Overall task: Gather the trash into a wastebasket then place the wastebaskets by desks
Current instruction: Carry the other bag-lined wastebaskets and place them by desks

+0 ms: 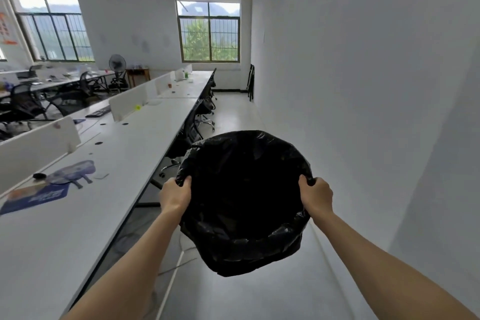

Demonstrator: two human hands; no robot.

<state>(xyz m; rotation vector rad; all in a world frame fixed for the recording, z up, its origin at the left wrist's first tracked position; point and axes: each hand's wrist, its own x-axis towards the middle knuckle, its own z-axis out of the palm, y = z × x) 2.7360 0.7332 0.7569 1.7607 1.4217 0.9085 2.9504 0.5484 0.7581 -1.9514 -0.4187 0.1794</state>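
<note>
wastebasket (244, 202) — black-lined, carried lower centre of frame above the floor | left hand (175, 196) and right hand (315, 196) each clamped on its rim | step: placing phase, judged | next: set down beside long desk (124, 153) at left

We see a long white desk (135, 143); near its left edge lie a blue mat (39, 196) and hand fans (71, 171).
</note>
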